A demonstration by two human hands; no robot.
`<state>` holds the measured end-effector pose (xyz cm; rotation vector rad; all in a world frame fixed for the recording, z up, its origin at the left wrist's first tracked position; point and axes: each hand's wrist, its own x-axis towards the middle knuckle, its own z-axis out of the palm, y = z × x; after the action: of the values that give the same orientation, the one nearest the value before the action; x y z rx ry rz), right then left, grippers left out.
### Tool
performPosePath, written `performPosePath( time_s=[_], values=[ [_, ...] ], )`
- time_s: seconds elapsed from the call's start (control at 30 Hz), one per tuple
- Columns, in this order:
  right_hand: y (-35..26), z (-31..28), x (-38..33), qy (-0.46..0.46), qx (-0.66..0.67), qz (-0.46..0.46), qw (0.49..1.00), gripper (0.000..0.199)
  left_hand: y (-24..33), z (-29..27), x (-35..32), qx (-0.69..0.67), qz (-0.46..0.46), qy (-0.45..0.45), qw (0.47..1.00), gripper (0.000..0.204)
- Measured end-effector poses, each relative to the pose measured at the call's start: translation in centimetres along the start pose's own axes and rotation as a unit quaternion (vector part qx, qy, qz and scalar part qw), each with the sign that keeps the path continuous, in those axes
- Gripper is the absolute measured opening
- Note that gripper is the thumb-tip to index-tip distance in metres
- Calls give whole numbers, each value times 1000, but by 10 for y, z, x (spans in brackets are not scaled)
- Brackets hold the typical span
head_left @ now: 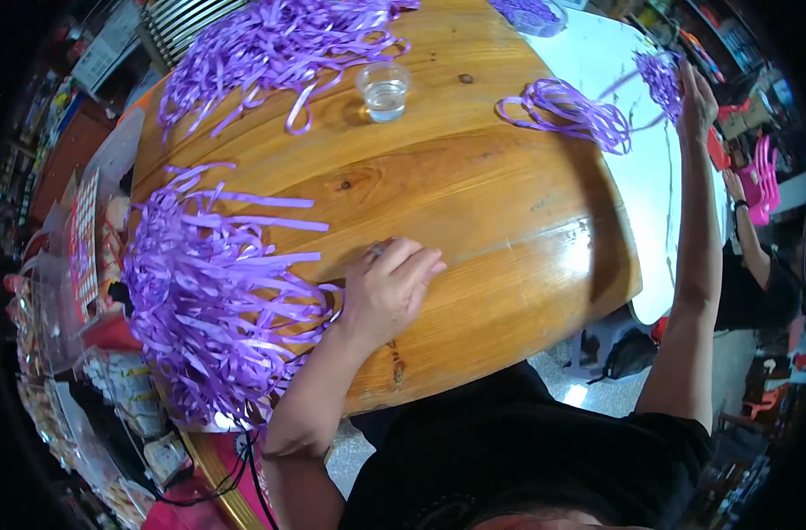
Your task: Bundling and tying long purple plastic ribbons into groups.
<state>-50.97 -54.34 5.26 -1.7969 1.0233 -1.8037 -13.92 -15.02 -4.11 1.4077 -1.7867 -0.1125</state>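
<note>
My left hand (392,287) rests over the middle of the wooden table, its fingers curled together; whatever they may hold is hidden. Just left of it spreads a heap of cut purple ribbon strips (217,300), some ends reaching close to my wrist. My right arm stretches to the far right, where my right hand (699,102) closes on a bunch of purple ribbon (657,84) above the white table; its fingertips are partly hidden. A strand links this bunch to a looped coil of purple ribbon (571,113) at the wooden table's right edge.
A clear plastic cup (384,91) with liquid stands near the far side of the wooden table (474,203). Behind it lies a larger ribbon pile (279,53). A tub of purple pieces (531,13) sits on the white table (659,194). Another person's arm (752,234) shows at right.
</note>
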Motion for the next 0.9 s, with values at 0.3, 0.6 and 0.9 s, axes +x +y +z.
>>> performPosePath(
  time_s=[0.3, 0.6, 0.9],
  values=[
    [41, 131, -94, -323, -220, 61, 919, 26, -8, 6, -8, 26, 33, 0, 999, 8],
    [-135, 248, -197, -446, -51, -311, 837, 22, -12, 12, -17, 30, 52, -13, 998, 11],
    [-249, 315, -308, -616, 66, -355, 700, 14, 2, 11, -20, 4, 153, -15, 988, 10]
  ],
)
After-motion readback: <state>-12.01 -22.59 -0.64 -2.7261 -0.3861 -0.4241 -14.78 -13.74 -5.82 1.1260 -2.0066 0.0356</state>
